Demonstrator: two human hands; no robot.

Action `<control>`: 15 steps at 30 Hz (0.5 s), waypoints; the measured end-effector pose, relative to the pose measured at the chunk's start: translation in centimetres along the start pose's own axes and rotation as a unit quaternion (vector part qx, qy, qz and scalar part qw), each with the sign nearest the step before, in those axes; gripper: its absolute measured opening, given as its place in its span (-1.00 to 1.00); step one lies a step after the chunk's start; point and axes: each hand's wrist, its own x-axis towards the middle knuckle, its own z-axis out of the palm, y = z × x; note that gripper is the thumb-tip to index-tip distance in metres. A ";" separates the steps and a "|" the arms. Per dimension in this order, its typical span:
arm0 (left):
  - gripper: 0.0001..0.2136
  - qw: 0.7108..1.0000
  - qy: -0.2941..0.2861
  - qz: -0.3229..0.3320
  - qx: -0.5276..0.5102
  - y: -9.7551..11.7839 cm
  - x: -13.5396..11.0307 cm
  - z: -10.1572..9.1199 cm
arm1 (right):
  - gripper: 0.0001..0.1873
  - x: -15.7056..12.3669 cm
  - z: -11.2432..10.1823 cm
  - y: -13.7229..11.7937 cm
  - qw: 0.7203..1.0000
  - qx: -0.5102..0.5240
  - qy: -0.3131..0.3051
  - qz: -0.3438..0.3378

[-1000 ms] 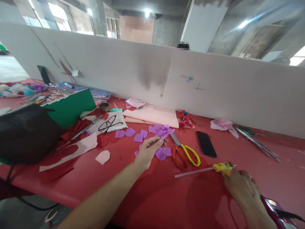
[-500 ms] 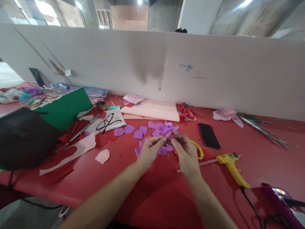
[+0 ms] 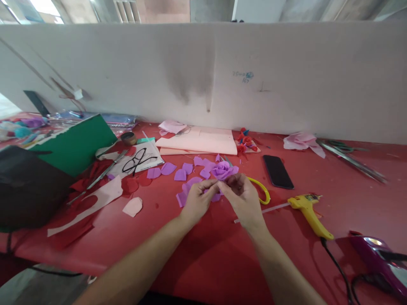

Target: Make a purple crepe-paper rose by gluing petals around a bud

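Note:
My left hand and my right hand meet over the red table, fingertips pinched together on a purple paper flower. The flower stands just above both hands. Loose purple paper petals lie scattered on the table to the left of the flower. A yellow glue gun with a clear glue stick lies to the right of my right hand, untouched. Scissors with yellow handles are partly hidden behind my right hand.
A black phone lies beyond the glue gun. Pink paper sheets, a scissors template sheet, a green board, a black bag and red scraps fill the left. A purple tool sits at the right. A white partition backs the table.
My right hand left the glue gun on the table and came across to join my left hand on the purple flower. The view tilted downward slightly.

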 end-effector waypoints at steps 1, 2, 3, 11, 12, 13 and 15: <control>-0.77 1.000 0.006 0.000 -0.006 0.0 0.0 0.0 | -0.71 0.0 -0.1 0.1 1.000 0.000 -0.009 -0.002; -0.77 1.000 0.011 -0.001 -0.013 0.0 0.0 0.0 | -0.69 -0.1 -0.1 0.1 1.000 0.005 -0.020 -0.006; -0.78 1.000 0.016 -0.002 -0.018 0.0 0.1 0.0 | -0.68 -0.2 -0.2 0.1 0.999 0.012 -0.029 -0.009; -0.80 0.993 0.045 0.061 0.086 -0.1 0.2 -0.3 | -0.96 -0.4 -0.8 -0.6 0.995 -0.012 0.088 -0.053; -0.80 0.987 0.054 0.092 0.120 -0.2 0.2 -0.5 | -0.95 -0.4 -0.9 -0.6 0.994 0.000 0.100 -0.052; -0.81 0.978 0.065 0.127 0.152 -0.4 0.3 -0.7 | -0.95 -0.3 -1.0 -0.5 0.993 0.014 0.107 -0.046; -0.81 0.957 0.083 0.191 0.199 -0.7 0.4 -1.2 | -0.90 -0.2 -1.3 -0.1 0.994 0.032 0.107 -0.019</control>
